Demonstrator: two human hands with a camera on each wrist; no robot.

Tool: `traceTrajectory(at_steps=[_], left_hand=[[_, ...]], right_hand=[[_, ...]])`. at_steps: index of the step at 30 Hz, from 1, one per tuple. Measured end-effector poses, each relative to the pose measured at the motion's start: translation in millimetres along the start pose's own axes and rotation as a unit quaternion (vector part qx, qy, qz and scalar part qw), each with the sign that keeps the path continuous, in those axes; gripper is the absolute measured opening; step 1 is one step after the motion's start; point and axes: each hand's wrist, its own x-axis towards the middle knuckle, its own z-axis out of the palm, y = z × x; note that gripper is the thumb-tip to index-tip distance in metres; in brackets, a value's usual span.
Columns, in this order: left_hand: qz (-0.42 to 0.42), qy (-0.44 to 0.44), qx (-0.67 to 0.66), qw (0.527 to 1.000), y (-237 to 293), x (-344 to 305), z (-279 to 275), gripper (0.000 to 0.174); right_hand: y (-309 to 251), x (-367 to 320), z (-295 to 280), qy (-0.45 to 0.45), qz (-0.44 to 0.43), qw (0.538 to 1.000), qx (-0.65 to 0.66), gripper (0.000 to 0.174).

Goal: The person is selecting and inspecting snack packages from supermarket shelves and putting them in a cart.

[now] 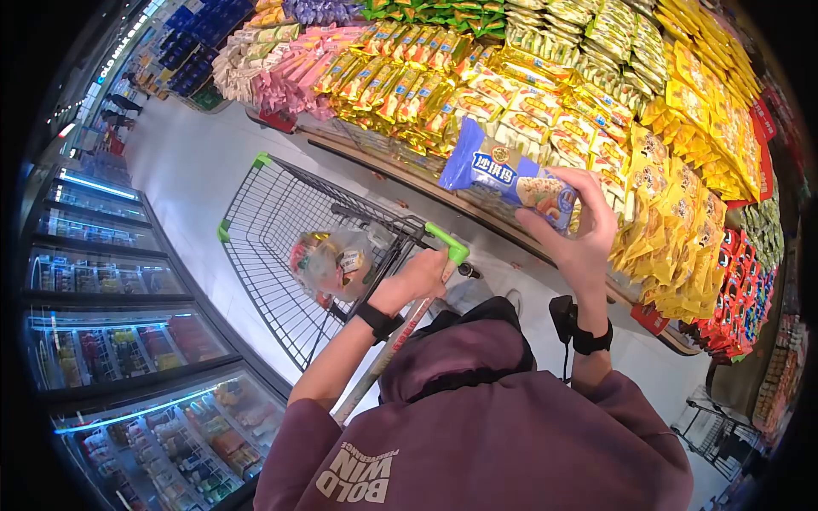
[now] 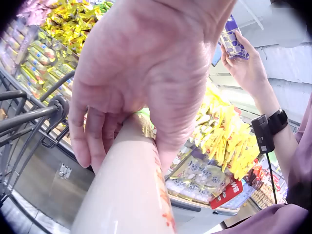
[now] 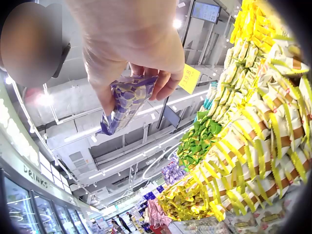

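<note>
Packet point(image 1: 503, 175) sits pinched in the raised right hand point(image 1: 585, 228); left hand point(image 1: 415, 281) curls round the cart handle point(image 1: 382, 362).

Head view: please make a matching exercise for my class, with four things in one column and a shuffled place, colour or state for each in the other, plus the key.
Things
1. Blue-purple packet
2. Left hand
3. Plastic bag
4. Sweatshirt

Descriptions
A. inside the shopping cart
B. maroon, with pale lettering
C. held in the right hand
D. gripping the handle

Pairs: 1-C, 2-D, 3-A, 4-B
</note>
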Motion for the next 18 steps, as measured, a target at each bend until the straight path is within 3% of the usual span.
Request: traceTrajectory(at_steps=[4, 11, 17, 18], left_hand=[[-0.012, -0.009, -0.025, 1.000, -33.6, -3.9, -26.3, 0.045], [-0.024, 0.010, 0.005, 1.000, -99.6, -12.0, -59.8, 0.041], [-0.049, -0.005, 0.001, 0.999, -156.0, -8.8, -94.4, 0.054], [-0.037, 0.016, 0.006, 0.999, -168.7, -8.4, -96.3, 0.059]], right_hand=[[-11.2, 14.0, 31.6, -0.006, -0.055, 0.998, -0.016, 0.048], [-13.3, 32.9, 70.7, -0.017, -0.039, 0.999, -0.019, 0.047], [-6.5, 56.2, 110.5, -0.020, -0.059, 0.996, -0.060, 0.048], [-4.2, 58.6, 120.0, -0.028, -0.019, 0.999, -0.036, 0.048]])
